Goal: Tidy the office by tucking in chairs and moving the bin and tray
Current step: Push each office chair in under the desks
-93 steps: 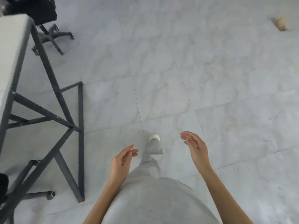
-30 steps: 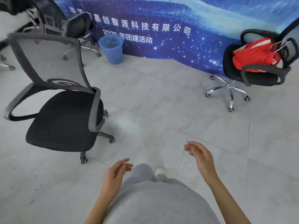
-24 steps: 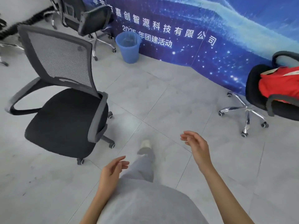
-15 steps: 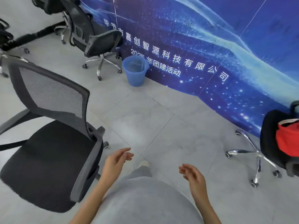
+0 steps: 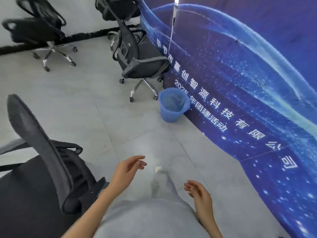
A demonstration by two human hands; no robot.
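Now: hands free, bin ahead by the banner

Both hands hold nothing: left hand (image 5: 127,170) and right hand (image 5: 199,196) have relaxed fingers over the grey tiled floor (image 5: 106,121). Nearest chair (image 5: 42,177) sits at lower left, backrest towards the person. Farther on, the blue bin (image 5: 173,105) stands upright, mouth up, against the blue banner (image 5: 248,83). A second chair (image 5: 137,57) is just beside it, a third chair (image 5: 39,33) far left.
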